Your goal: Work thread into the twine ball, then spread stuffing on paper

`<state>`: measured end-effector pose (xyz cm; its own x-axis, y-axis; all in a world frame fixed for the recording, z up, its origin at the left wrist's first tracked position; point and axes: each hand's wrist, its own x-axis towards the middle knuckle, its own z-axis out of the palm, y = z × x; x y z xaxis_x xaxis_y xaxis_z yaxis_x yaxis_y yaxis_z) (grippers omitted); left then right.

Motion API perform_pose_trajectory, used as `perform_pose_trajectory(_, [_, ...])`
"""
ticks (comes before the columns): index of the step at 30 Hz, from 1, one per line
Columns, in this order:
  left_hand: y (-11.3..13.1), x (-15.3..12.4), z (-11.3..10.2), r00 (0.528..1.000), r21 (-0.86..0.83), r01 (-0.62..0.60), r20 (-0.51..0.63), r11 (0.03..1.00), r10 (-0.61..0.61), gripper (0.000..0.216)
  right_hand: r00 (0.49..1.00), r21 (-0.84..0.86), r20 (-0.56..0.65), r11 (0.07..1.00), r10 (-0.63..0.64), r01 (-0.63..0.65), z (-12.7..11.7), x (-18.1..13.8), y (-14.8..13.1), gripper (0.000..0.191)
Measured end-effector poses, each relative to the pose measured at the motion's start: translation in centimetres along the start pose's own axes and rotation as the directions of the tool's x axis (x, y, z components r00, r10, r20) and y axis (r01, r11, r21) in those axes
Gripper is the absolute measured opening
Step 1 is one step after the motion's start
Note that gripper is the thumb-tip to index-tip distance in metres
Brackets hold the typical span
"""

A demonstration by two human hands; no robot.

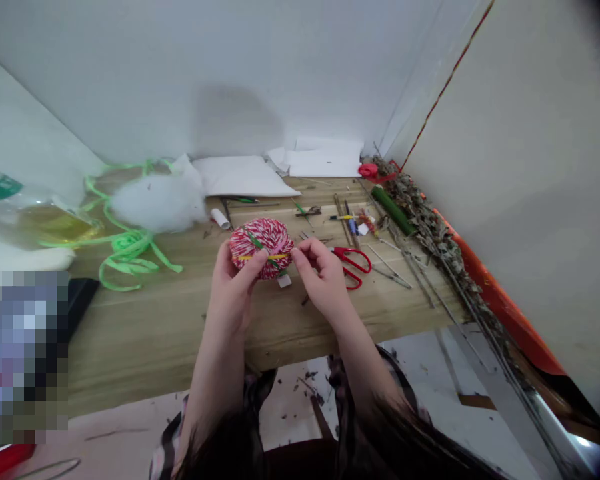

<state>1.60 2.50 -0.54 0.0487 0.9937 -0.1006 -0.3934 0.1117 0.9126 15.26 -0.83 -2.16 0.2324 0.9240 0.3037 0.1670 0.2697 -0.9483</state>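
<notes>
A round ball of red and white yarn (pixel 267 232) is held above the wooden table, its left side wrapped by my left hand (pixel 233 287). The thumb of that hand presses on the front of the ball. Green, pink and yellow strands cross the ball's face, and a thin yellow strip (pixel 280 256) runs sideways toward the right. At the ball's right edge, my right hand (pixel 323 275) is closed in a pinch near the strip's end; what lies between the fingertips is too small to make out. A small white tag (pixel 285 281) shows just below the ball.
Red-handled scissors (pixel 353 252) lie beside my right hand. Thin sticks, a green roll (pixel 393 210) and dried stems (pixel 430 247) crowd the right side. White stuffing (pixel 157 200), green cord (pixel 130 247) and a bottle (pixel 55 223) sit left. White packets (pixel 243 175) line the wall.
</notes>
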Motion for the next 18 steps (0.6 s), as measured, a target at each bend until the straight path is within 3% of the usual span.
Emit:
perform_pose_trajectory(5, [-0.42, 0.46, -0.19, 0.991, -0.032, 0.13, -0.033, 0.991, -0.131, 0.052, 1.0, -0.011, -0.003, 1.0, 0.025, -0.025, 0.02, -0.02, -0.03, 0.021])
perform_pose_trajectory(18, [0.47, 0.33, 0.46, 0.975, -0.134, 0.214, -0.026, 0.968, -0.22, 0.03, 1.0, -0.024, -0.009, 0.999, 0.025, -0.026, 0.09, -0.01, 0.16, 0.02])
